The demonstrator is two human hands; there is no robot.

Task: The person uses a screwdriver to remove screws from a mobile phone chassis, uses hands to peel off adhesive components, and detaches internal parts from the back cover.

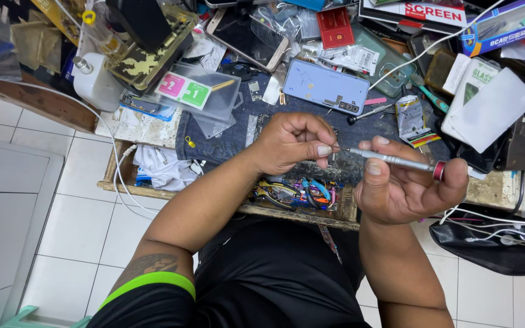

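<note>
My right hand [405, 185] grips a slim silver precision screwdriver [393, 160] with a red cap at its rear end, held level and pointing left. My left hand [293, 143] is closed, its thumb and forefinger pinching at the screwdriver's tip; whatever sits between those fingers is too small to see. Both hands hover over a dark denim cloth [214, 143] on the workbench. A pale blue phone [326, 86] lies back-side up just beyond my left hand.
The bench is crowded: a phone with a dark screen [247, 39], clear plastic boxes [199, 91], a white bottle [95, 82], a red packet [335, 27], white cables [123, 182]. Pliers and coloured tools [293, 191] lie in a front tray. White floor tiles lie at left.
</note>
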